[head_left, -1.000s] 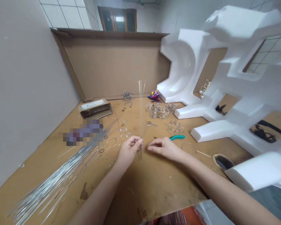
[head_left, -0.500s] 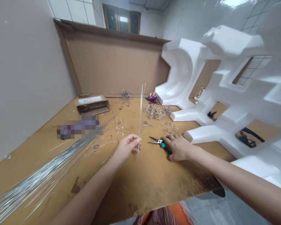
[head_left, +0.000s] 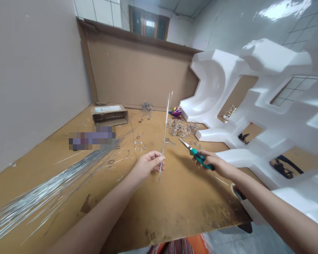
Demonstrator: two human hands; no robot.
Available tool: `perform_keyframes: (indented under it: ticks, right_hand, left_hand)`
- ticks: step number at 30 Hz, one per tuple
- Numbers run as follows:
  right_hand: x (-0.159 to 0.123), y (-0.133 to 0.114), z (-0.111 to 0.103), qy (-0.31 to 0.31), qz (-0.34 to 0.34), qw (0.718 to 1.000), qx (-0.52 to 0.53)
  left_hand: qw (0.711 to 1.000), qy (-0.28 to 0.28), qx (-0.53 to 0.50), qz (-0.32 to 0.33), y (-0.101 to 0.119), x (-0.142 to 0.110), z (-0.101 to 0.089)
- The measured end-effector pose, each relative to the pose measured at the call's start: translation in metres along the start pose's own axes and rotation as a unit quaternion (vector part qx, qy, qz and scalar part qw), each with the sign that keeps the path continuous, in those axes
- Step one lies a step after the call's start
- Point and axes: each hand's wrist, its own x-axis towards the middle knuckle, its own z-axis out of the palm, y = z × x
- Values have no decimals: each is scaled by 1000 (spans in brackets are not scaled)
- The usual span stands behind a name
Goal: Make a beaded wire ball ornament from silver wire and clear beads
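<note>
Metal wires (head_left: pixel 164 141) stand in left hand (head_left: pixel 147 165), pliers (head_left: pixel 199 157) in right hand (head_left: pixel 217 166).

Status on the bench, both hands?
Left hand holding thin metal wires upright. Right hand gripping green-handled pliers, tips toward wires. Wire loop pile beyond the tips.

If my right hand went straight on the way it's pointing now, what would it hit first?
Most likely the thin upright wires held in your left hand: the tips of the teal-handled pliers in your right hand point at them. Depth is hard to judge, so the line could pass just beside them.
</note>
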Motion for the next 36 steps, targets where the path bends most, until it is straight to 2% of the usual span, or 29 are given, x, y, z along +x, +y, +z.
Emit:
perform_keyframes:
  ticks: [1, 2, 4, 6, 9, 14, 16, 20, 22, 30, 36]
  right_hand:
    - [-4, 0, 0, -41, 7, 993, 114]
    - [-7, -1, 1, -79, 16, 974, 213]
    - [-13, -1, 8, -142, 30, 924, 355]
    - [-16, 0, 17, -189, 30, 885, 425]
    - [-16, 4, 24, -235, 35, 867, 439]
    - [-14, 6, 21, -264, 36, 864, 427]
    - [-13, 3, 21, -254, 30, 882, 395]
    - [-11, -8, 23, -196, 17, 937, 288]
    - [-10, -15, 22, -195, 20, 946, 257]
    - [-10, -25, 17, -209, 52, 943, 253]
    - [-8, -20, 19, -229, 49, 936, 262]
  left_hand:
    - [1000, -2, -3, -2, 0, 0, 0]
    - [1000, -4, -4, -5, 0, 0, 0]
    - [1000, -8, -1, -15, 1, -1, 2]
    - [999, -13, 3, -29, 2, -3, 4]
    - [999, -23, 0, -47, 6, -6, 8]
    - [998, -25, 0, -57, 9, -9, 11]
    - [998, -28, 3, -63, 7, -9, 11]
    - [995, -54, 16, -77, 1, -7, 9]
    - [994, -62, 20, -82, -1, -6, 9]
    - [998, -4, 10, -66, 6, -7, 10]
    - [995, -49, 29, -81, 5, -11, 14]
